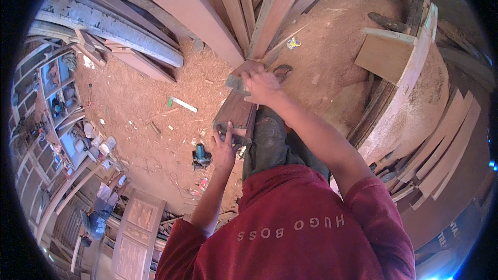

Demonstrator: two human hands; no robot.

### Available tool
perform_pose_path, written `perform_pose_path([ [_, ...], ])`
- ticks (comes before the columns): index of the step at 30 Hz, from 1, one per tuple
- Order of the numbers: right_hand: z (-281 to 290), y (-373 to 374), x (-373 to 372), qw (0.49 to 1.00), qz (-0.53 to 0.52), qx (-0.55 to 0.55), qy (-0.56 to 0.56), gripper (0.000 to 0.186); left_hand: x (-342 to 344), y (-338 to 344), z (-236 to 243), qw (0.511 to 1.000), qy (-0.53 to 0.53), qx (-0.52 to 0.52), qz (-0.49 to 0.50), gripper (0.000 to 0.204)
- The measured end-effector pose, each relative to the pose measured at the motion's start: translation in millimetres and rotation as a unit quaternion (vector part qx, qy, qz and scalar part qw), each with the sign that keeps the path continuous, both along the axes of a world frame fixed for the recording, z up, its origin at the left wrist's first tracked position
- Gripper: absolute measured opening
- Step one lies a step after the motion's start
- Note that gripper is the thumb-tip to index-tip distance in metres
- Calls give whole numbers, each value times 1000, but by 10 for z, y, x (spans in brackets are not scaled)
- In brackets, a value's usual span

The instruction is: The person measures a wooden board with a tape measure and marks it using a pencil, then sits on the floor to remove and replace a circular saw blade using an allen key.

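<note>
Oddly, much of the scene is bent by the fisheye rim, so the shelving (54, 98) at the far left shows only as curved racks with small cluttered items too blurred to identify, and a group of pale cylindrical containers (98, 142) below it cannot be counted with certainty. Lower left, a carved wooden panel (136, 231) is partly cut off by the dark rim. Moving right, the sawdust-covered floor (155, 103) fills the middle, reddish-brown and strewn with chips, one pale strip (182, 104) and one teal power tool (201, 156) lying just beside the person's left hand (224, 148). That hand rests with its fingers spread open, pressing on the near end of a dark wooden board (236, 111) that stands in front of the person's trousers; the board's lower edge is hidden behind the hand. The right hand (262, 85) is closed around a small grey block (236, 83) at the board's far end, though whether the block is a sanding tool or a plane cannot be told. The person's red shirt (290, 228) covers the lower centre and hides the legs. Above, several long planks (228, 5) lean together toward the top edge, their ends cut off. One small yellow object (293, 43) lies on the dust. At the right, one large pale slab (386, 54) leans among stacked curved boards (441, 145), whose number is hard to make out near the rim.
</note>
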State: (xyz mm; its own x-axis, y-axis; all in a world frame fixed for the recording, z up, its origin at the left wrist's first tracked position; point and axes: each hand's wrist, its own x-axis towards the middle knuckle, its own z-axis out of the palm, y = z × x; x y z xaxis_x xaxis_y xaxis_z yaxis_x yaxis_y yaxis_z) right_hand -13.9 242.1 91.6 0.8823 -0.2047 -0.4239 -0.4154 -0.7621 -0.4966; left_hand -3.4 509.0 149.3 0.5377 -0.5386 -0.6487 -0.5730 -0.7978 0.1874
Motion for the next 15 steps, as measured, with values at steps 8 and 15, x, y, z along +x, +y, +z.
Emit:
perform_pose_path([
  [8, -323, -287, 28, 990, -79, 59, 96, 63, 20, 58, -11, 999, -12, -37, 8, 100],
  [15, 43, -644, -811, 983, -144, 94, 59, 61, 51, -93, 19, 999, -11, -41, 3, 100],
])
